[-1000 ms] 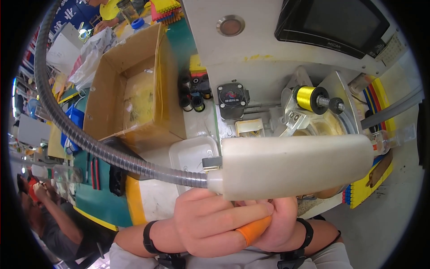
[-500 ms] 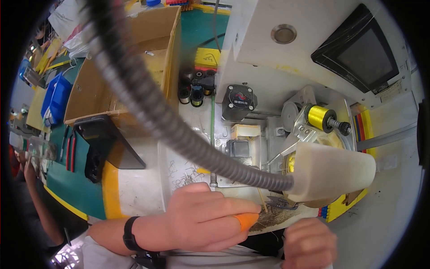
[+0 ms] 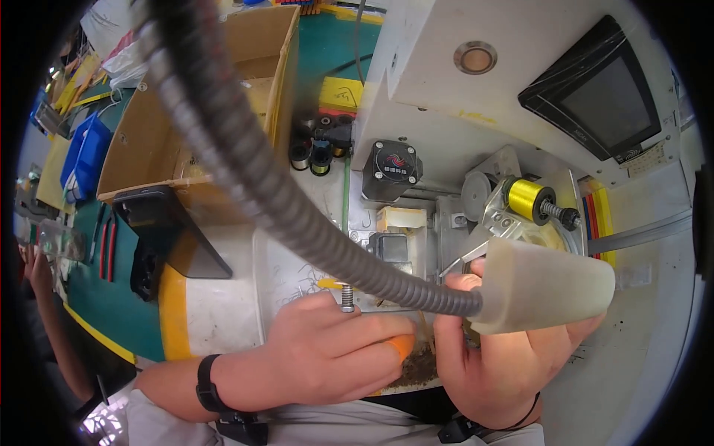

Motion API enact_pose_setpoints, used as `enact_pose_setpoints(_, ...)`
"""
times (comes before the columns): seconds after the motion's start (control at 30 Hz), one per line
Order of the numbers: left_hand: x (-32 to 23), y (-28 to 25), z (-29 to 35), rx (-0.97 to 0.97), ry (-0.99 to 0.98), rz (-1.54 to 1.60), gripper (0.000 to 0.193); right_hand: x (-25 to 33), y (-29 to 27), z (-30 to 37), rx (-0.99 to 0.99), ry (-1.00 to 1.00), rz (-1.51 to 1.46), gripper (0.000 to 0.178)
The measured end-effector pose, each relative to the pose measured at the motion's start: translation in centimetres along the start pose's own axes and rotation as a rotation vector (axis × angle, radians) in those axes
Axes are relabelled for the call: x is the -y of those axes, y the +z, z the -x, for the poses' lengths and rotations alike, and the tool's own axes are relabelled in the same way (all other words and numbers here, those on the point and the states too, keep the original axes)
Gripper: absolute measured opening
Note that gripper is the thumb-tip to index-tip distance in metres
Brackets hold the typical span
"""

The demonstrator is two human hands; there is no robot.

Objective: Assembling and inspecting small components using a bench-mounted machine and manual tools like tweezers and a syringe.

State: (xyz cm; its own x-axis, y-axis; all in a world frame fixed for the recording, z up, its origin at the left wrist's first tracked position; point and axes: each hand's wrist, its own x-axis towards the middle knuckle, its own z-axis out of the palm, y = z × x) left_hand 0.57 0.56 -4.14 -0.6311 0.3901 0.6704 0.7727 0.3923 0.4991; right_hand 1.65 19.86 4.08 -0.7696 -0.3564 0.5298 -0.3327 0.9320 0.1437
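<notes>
My left hand (image 3: pixel 335 349) is closed over the metal work plate, fingers curled and an orange band round one finger. Whatever those fingers hold is hidden. A small spring post (image 3: pixel 347 297) stands right beside its knuckles. My right hand (image 3: pixel 498 364) is raised, palm side showing, behind a pale lamp shade (image 3: pixel 547 290) that hides most of its fingers. Thumb and one fingertip show next to the thin metal arm (image 3: pixel 465 257) of a winding machine. Above them sits a spool of yellow wire (image 3: pixel 526 201). Several thin bent metal pieces (image 3: pixel 301 286) lie left of the plate.
A grey flexible lamp neck (image 3: pixel 282 208) crosses the middle of the view. On the left are a cardboard box (image 3: pixel 201 134), a leaning phone (image 3: pixel 175 230) and a blue bin (image 3: pixel 85 156). A machine housing with a screen (image 3: pixel 606 89) rises at right. Another person's arm (image 3: pixel 56 327) shows far left.
My right hand has risen from the lower edge to the winding machine, behind the lamp shade, its fist now undone. My left hand has stayed closed, moving slightly left in the view.
</notes>
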Motion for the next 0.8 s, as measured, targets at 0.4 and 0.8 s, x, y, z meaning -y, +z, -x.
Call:
enact_pose_setpoints(0.4, 0.0, 0.0, 0.1, -0.002, -0.011, -0.042, 0.017, -3.0, 2.5, 8.1, -0.272, -0.427, -0.607, 0.033)
enact_pose_setpoints(0.8, -0.2, 0.5, 0.0, 0.003, -0.044, -0.040, 0.019, -2.5, 2.4, 9.8, -0.381, -0.187, -0.391, 0.033)
